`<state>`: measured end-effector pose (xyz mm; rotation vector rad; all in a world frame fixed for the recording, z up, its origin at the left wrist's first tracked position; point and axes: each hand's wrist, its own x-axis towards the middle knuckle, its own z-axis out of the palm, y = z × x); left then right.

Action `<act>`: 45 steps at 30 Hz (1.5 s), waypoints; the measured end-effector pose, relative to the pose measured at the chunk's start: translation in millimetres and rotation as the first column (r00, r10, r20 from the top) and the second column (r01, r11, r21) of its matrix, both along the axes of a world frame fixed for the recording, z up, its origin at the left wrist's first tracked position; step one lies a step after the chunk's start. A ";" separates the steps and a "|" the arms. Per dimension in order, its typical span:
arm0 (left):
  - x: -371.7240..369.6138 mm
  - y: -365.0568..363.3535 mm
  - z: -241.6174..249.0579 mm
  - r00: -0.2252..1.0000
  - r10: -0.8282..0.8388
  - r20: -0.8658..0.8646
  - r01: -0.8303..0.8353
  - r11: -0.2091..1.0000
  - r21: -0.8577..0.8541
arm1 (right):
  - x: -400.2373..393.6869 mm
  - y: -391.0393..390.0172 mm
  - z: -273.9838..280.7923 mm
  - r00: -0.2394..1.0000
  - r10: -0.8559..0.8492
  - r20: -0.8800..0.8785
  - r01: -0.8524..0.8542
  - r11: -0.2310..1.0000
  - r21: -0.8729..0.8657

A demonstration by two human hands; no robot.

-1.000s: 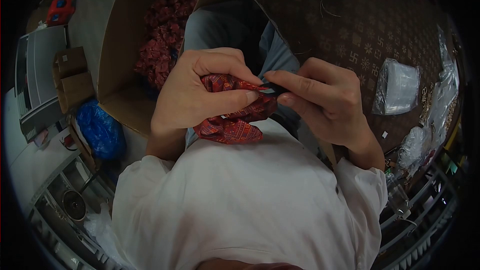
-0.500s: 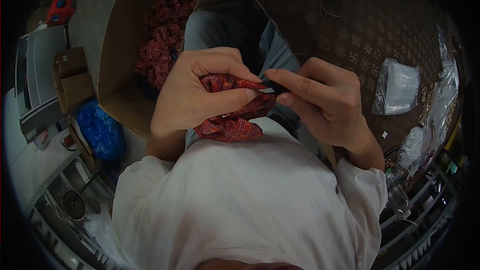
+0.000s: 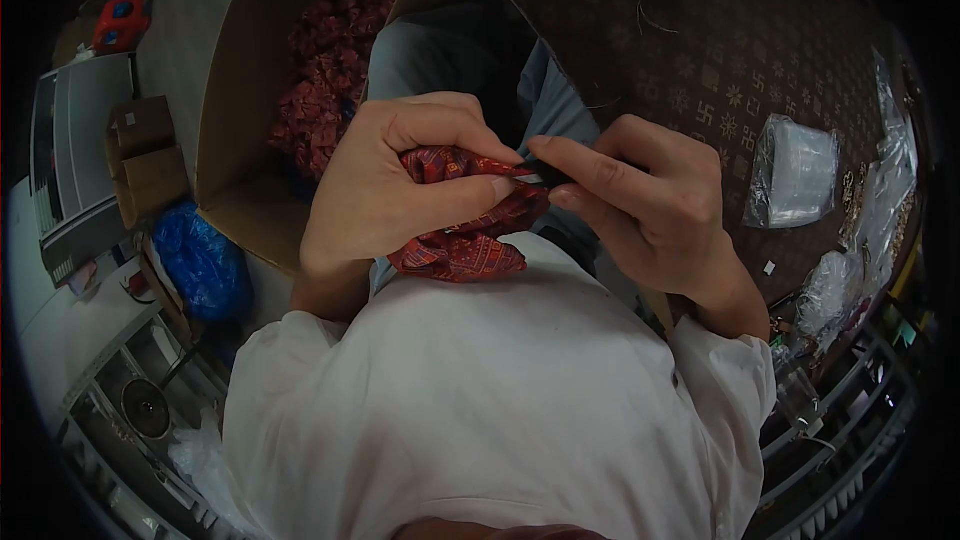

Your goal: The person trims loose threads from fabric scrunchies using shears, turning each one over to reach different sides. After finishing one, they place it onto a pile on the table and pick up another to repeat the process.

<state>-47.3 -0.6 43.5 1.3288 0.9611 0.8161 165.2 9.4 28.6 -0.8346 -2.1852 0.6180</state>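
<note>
Red patterned fabric [image 3: 465, 252] hangs bunched in front of my chest, printed with small orange and dark geometric motifs. My left hand [image 3: 400, 175] is closed on it, thumb and index finger pinching its right edge. My right hand [image 3: 650, 200] is closed in a pinch around a small black-handled tool [image 3: 545, 173] with a pale, flat metal tip; its exact kind is hidden by the fingers. That tip lies at the pinched fabric edge, right beside my left fingertips.
A cardboard box [image 3: 225, 100] at the left holds many crumpled red fabric pieces [image 3: 325, 80]. A blue plastic bag [image 3: 203, 260] lies beside it. On the brown patterned cloth [image 3: 690, 60] at right rest a stack of clear bags [image 3: 795, 175] and crumpled plastic [image 3: 830, 290].
The tool's pale tip shows less than before, tucked closer into the fabric edge. Both hands stay in nearly the same place.
</note>
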 end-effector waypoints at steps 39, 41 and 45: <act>-0.1 -4.2 5.5 1.000 -0.001 0.029 0.004 0.996 -0.089 | 2.9 0.2 2.6 0.882 -0.251 -0.400 -0.086 0.748 -0.658; 2.8 -4.1 5.1 0.999 0.018 0.027 -0.014 0.992 -0.129 | -1.3 -2.2 4.5 0.904 -0.186 -0.384 -0.099 0.783 -0.614; 11.8 -2.8 1.2 0.999 0.004 -0.033 -0.005 1.000 -0.021 | -9.1 -5.8 -0.6 0.963 -0.008 -0.271 -0.152 0.813 -0.563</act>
